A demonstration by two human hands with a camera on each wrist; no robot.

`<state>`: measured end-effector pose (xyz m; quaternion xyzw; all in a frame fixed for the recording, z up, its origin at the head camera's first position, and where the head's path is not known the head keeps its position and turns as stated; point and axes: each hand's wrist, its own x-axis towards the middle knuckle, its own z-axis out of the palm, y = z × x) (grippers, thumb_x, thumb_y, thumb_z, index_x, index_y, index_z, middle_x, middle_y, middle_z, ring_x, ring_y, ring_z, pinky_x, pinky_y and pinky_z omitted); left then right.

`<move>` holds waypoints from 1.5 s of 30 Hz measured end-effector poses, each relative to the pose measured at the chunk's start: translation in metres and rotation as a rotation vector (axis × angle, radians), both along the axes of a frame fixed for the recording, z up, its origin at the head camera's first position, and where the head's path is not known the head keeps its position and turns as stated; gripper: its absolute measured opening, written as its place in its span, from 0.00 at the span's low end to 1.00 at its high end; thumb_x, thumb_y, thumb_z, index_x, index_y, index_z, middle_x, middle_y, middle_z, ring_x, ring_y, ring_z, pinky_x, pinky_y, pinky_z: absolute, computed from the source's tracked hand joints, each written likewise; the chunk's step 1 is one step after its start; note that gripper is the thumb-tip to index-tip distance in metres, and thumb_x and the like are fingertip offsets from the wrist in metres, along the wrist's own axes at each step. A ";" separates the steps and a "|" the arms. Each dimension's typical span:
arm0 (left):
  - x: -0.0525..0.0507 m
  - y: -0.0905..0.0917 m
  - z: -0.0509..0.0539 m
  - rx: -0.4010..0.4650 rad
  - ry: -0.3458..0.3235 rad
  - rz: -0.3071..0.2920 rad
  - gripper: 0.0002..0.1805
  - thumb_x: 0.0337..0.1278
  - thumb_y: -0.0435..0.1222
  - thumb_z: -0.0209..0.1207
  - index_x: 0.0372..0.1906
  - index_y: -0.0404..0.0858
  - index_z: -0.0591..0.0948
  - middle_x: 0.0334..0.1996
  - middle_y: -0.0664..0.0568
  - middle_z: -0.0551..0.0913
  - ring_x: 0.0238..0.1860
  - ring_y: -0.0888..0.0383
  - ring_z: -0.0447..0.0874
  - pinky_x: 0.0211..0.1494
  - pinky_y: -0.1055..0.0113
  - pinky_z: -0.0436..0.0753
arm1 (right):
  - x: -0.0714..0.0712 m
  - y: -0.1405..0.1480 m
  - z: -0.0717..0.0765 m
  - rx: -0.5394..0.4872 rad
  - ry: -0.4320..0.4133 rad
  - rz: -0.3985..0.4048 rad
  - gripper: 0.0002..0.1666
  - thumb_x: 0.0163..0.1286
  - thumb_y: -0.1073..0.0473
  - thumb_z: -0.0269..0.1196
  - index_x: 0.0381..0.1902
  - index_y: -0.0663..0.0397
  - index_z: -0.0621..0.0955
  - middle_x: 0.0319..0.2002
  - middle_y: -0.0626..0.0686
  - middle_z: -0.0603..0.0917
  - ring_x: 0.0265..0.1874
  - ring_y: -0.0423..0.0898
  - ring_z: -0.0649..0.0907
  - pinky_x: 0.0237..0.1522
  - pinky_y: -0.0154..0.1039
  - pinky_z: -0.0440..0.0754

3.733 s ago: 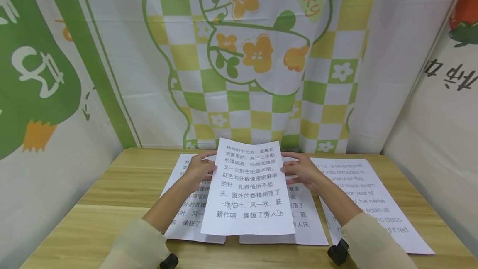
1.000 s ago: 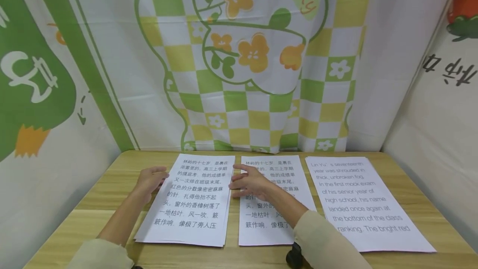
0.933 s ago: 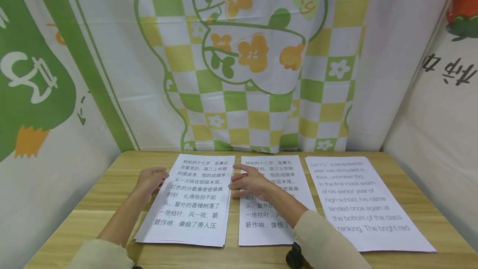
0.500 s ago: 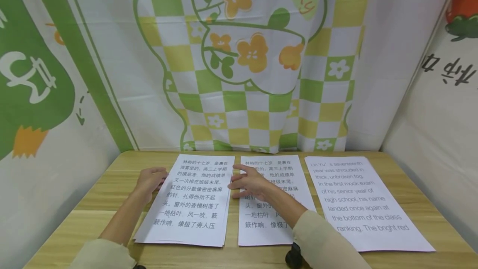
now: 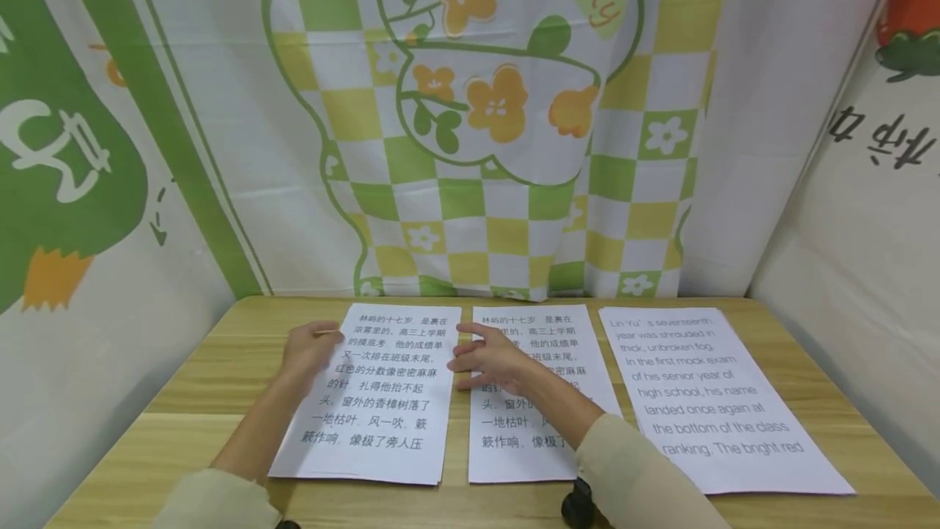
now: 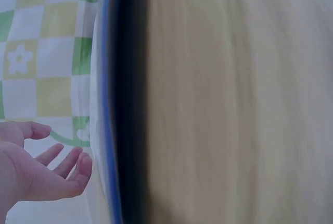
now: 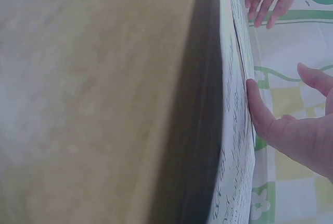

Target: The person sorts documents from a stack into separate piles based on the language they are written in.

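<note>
A left stack of printed paper sheets (image 5: 374, 398) lies on the wooden table, dark Chinese text on top. My left hand (image 5: 312, 353) is over its left edge, fingers bent loosely and slightly blurred. In the left wrist view that left hand (image 6: 41, 169) has spread, relaxed fingers with nothing between them. From the other side, my right hand (image 5: 499, 362) reaches over the middle stack of sheets (image 5: 525, 447), fingertips by the left stack's right edge. The right wrist view has a finger of the right hand (image 7: 291, 130) touching paper (image 7: 234, 146).
An English-printed stack of sheets (image 5: 720, 398) lies on the right, slightly skewed. Wooden tabletop (image 5: 191, 398) shows left of the papers. Behind the table hangs a checked green, yellow and white curtain (image 5: 485, 227).
Earlier, both hands held a raised sheet above the stacks; later they were at the left stack's sides. Since half a second ago, my left hand has shifted right over its edge; the right stays put.
</note>
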<state>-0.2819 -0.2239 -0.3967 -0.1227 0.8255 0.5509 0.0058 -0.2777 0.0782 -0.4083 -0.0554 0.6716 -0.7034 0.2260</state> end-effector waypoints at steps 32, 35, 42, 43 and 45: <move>-0.006 0.110 -0.004 0.356 -0.087 -0.326 0.25 0.75 0.28 0.52 0.70 0.19 0.67 0.61 0.23 0.76 0.55 0.38 0.86 0.61 0.54 0.86 | 0.007 0.109 0.015 0.275 0.227 -0.170 0.32 0.68 0.72 0.65 0.68 0.76 0.71 0.52 0.70 0.82 0.49 0.61 0.87 0.53 0.53 0.89; -0.005 0.116 -0.003 0.386 -0.090 -0.354 0.25 0.75 0.28 0.52 0.70 0.19 0.67 0.62 0.22 0.74 0.56 0.36 0.85 0.62 0.53 0.86 | 0.009 0.120 0.019 0.300 0.230 -0.215 0.31 0.70 0.71 0.64 0.68 0.76 0.71 0.53 0.70 0.82 0.52 0.65 0.85 0.53 0.53 0.89; -0.003 0.129 0.000 0.428 -0.141 -0.351 0.27 0.78 0.32 0.50 0.72 0.19 0.64 0.63 0.20 0.72 0.61 0.31 0.80 0.66 0.49 0.82 | 0.014 0.142 0.024 0.396 0.231 -0.262 0.30 0.73 0.67 0.63 0.69 0.74 0.71 0.57 0.70 0.80 0.56 0.66 0.83 0.53 0.53 0.88; -0.003 0.131 0.001 0.438 -0.151 -0.340 0.29 0.78 0.33 0.50 0.73 0.20 0.62 0.63 0.20 0.72 0.61 0.30 0.80 0.66 0.48 0.82 | 0.014 0.145 0.023 0.412 0.232 -0.267 0.30 0.73 0.66 0.63 0.69 0.74 0.71 0.58 0.71 0.80 0.57 0.66 0.83 0.54 0.53 0.88; -0.004 0.133 0.002 0.457 -0.169 -0.312 0.31 0.78 0.35 0.50 0.75 0.21 0.60 0.63 0.20 0.71 0.62 0.30 0.79 0.67 0.48 0.81 | 0.015 0.149 0.022 0.452 0.240 -0.284 0.31 0.72 0.65 0.64 0.69 0.73 0.71 0.59 0.71 0.79 0.57 0.65 0.82 0.54 0.53 0.88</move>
